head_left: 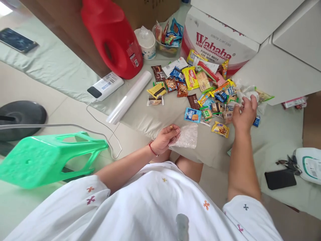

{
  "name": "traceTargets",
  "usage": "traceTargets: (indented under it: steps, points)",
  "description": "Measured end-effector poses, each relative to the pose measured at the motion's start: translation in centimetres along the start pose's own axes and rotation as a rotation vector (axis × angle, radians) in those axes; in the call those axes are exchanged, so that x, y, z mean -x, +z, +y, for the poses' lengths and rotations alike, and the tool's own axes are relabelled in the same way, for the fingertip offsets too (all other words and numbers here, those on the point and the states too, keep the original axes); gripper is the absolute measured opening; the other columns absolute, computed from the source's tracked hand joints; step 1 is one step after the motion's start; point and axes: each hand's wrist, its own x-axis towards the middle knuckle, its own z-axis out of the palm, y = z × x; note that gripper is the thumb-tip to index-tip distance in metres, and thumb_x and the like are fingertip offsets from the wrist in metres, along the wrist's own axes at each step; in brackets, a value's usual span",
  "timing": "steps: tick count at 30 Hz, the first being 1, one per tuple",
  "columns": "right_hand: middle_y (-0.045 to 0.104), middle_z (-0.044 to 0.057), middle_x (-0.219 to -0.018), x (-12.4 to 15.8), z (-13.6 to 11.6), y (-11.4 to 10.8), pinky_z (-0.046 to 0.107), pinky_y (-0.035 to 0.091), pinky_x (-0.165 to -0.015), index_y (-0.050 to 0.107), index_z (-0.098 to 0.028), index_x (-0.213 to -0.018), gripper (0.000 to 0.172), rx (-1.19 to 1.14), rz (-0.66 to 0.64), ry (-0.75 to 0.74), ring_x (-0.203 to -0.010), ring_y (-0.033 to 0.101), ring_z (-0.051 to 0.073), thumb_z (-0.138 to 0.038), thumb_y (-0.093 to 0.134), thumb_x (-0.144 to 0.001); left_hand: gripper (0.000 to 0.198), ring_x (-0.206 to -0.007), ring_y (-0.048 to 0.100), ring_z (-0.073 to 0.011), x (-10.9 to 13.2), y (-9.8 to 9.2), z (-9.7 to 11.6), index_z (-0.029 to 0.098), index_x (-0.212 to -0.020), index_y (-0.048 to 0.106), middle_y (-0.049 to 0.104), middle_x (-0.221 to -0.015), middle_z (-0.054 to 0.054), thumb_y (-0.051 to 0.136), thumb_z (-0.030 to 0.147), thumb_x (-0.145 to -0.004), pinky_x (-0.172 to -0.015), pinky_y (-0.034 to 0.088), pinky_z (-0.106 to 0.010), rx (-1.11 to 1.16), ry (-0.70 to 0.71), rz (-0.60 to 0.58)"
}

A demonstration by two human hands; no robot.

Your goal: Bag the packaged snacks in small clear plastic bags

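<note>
My left hand point(166, 139) pinches the edge of a small clear bubble-wrap bag point(186, 136), held flat above my lap. My right hand point(243, 113) reaches over the right end of a pile of snacks, fingers bent and apart. Its fingertips are at some crumpled clear plastic bags point(248, 92); whether they touch them is hard to see. Close to that hand lie a yellow cookie packet point(220, 129) and a small wrapped biscuit point(228, 116). A blue snack packet point(192, 115) rests just beyond the bubble-wrap bag. More wrapped snacks, including a yellow packet point(190, 78), spread behind.
A Wahaha carton point(218, 43) stands behind the snacks, beside a snack-filled clear tub point(168, 48) and paper cup point(146, 43). Left are a red jug point(112, 40), plastic roll point(129, 97), white corded device point(106, 86) and green stool point(50, 157). A black wallet-like object point(280, 179) lies right.
</note>
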Motion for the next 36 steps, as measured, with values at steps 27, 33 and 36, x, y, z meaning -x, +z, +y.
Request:
traceTargets:
  steps: [27, 33, 36]
  points:
    - [0.068, -0.004, -0.077, 19.6, -5.5, 1.6, 0.022, 0.051, -0.061, 0.070, -0.024, -0.080, 0.032, -1.375, -0.496, 0.764, -0.070, 0.060, 0.010, -0.035, 0.097, -0.065, 0.020, -0.068, 0.062, -0.0103, -2.0, -0.3, 2.1, 0.021, -0.086, 0.057, 0.060, -0.073, 0.004, 0.075, 0.029, -0.090, -0.065, 0.051, -0.022, 0.420, 0.073, 0.065]
    - [0.074, -0.005, -0.089, 20.2, -5.1, 1.3, 0.033, 0.062, -0.074, 0.066, -0.027, -0.088, 0.036, -1.478, -0.346, 0.798, -0.080, 0.069, 0.014, -0.036, 0.094, -0.068, 0.041, -0.055, 0.057, -0.0116, -1.3, -1.1, 2.6, 0.017, -0.096, 0.065, 0.067, -0.082, -0.005, 0.068, 0.058, -0.090, -0.041, 0.029, -0.019, 0.286, -0.278, -0.156]
    - [0.066, -0.005, -0.072, 19.5, -5.2, 1.0, 0.020, 0.048, -0.049, 0.067, -0.025, -0.089, 0.040, -1.330, -0.389, 0.744, -0.059, 0.058, 0.009, -0.040, 0.096, -0.066, 0.059, -0.057, 0.055, -0.0113, -0.8, -0.4, 1.9, 0.015, -0.101, 0.071, 0.068, -0.080, -0.005, 0.086, 0.063, -0.070, -0.046, 0.035, -0.021, -0.067, -0.327, -0.296]
